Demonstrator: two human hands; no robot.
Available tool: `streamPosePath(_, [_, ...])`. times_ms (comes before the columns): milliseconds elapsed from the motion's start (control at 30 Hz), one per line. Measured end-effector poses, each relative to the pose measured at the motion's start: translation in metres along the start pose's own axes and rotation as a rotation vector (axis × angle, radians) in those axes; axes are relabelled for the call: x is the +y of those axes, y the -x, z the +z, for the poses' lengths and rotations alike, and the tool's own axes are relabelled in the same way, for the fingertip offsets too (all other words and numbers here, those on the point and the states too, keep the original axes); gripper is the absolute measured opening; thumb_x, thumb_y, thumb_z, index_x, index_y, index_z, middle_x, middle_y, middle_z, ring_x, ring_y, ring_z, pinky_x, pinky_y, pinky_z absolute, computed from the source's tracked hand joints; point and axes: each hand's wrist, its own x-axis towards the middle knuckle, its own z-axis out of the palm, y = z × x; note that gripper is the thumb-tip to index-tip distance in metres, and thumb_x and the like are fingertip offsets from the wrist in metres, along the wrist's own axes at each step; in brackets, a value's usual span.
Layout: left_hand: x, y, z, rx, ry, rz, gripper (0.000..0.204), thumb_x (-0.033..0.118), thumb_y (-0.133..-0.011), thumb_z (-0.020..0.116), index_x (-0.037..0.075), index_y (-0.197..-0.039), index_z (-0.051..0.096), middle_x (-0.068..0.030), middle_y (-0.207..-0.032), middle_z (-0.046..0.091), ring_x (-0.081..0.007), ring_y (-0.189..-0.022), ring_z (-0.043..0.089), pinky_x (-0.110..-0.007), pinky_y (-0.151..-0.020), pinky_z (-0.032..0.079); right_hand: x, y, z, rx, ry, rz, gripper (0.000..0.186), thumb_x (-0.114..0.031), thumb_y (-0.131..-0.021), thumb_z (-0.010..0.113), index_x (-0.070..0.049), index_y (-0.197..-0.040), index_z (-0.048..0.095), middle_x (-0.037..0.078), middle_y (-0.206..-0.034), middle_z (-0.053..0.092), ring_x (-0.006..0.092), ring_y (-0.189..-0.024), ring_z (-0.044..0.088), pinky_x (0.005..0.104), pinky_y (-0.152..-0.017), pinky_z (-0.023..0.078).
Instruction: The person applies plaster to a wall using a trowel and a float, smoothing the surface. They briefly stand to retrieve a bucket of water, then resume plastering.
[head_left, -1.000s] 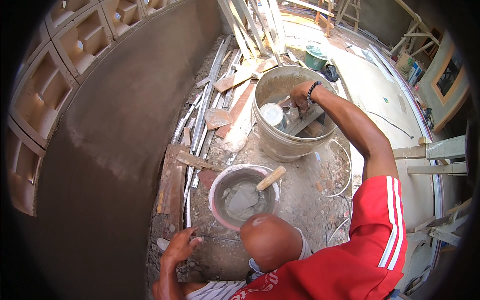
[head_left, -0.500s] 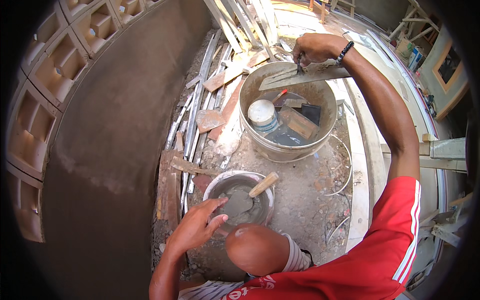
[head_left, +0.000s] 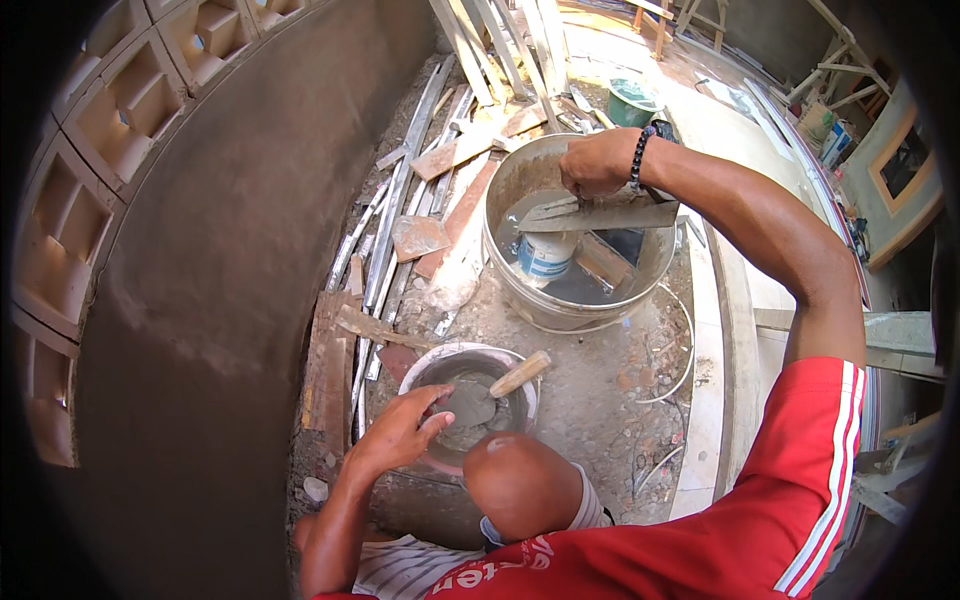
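Note:
My right hand is shut on the handle of a flat steel trowel, held level over a large grey bucket of water. A small white tub and a wooden block float in that water. My left hand, fingers apart and holding nothing, reaches over the near rim of a small round bowl. Its fingertips are at the grey mortar inside the bowl. A wooden tool handle sticks out over the bowl's right rim.
A curved, freshly plastered grey wall with open blocks above it fills the left. Metal strips and wood offcuts lie on the rubble floor between the wall and the bucket. A green pail stands behind.
My right hand lifted the trowel out of the bucket and now holds it flat above the water. My left hand moved from the ground up to the mortar bowl.

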Motion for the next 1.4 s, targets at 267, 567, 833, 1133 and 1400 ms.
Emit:
streamPosePath(267, [-0.028, 0.028, -0.003, -0.001, 0.066, -0.126, 0.042, 0.019, -0.092, 0.064, 0.002, -0.129, 0.055, -0.0169, -0.110, 0.065, -0.0241, -0.096, 0.064, -0.036, -0.083, 0.051, 0.009, 0.086, -0.043, -0.133, -0.043, 0.122, 0.026, -0.019, -0.080, 0.064, -0.008, -0.102, 0.073, 0.011, -0.085, 0.071, 0.0255, -0.076, 0.067, 0.0386, -0.066, 0.052])
streamPosePath(567, [-0.019, 0.034, 0.012, -0.035, 0.077, -0.043, 0.043, 0.023, -0.091, 0.063, -0.001, -0.126, 0.056, -0.0243, -0.116, 0.063, -0.0334, -0.104, 0.064, -0.039, -0.087, 0.049, -0.009, -0.034, -0.021, 0.116, -0.101, 0.024, 0.033, -0.022, -0.076, 0.075, 0.004, -0.095, 0.070, 0.023, -0.093, 0.069, 0.0363, -0.089, 0.068, 0.0438, -0.078, 0.053])
streamPosePath(833, [-0.058, 0.087, 0.018, 0.015, 0.161, -0.176, 0.044, 0.022, -0.092, 0.063, -0.004, -0.127, 0.054, -0.0245, -0.112, 0.065, -0.0291, -0.104, 0.065, -0.036, -0.087, 0.049, -0.021, -0.127, 0.110, 0.387, -0.041, 0.045, 0.020, -0.019, -0.083, 0.058, -0.003, -0.089, 0.069, 0.021, -0.087, 0.069, 0.0370, -0.083, 0.069, 0.0453, -0.073, 0.055])
streamPosePath(1133, [-0.087, 0.076, 0.044, 0.031, 0.263, -0.200, 0.042, 0.019, -0.092, 0.064, -0.002, -0.128, 0.055, -0.0185, -0.106, 0.068, -0.0227, -0.097, 0.066, -0.033, -0.084, 0.050, -0.019, -0.158, 0.150, 0.288, -0.134, 0.254, 0.021, -0.019, -0.084, 0.056, -0.007, -0.096, 0.070, 0.019, -0.095, 0.070, 0.0365, -0.089, 0.069, 0.0462, -0.076, 0.055])
streamPosePath(1400, [-0.110, 0.095, 0.049, 0.092, 0.362, -0.259, 0.043, 0.016, -0.092, 0.063, -0.002, -0.129, 0.053, -0.0173, -0.109, 0.068, -0.0225, -0.100, 0.065, -0.033, -0.086, 0.049, -0.038, -0.168, 0.139, 0.264, -0.205, 0.289, 0.025, -0.017, -0.087, 0.052, -0.005, -0.098, 0.072, 0.018, -0.101, 0.070, 0.0350, -0.095, 0.068, 0.0441, -0.081, 0.055])
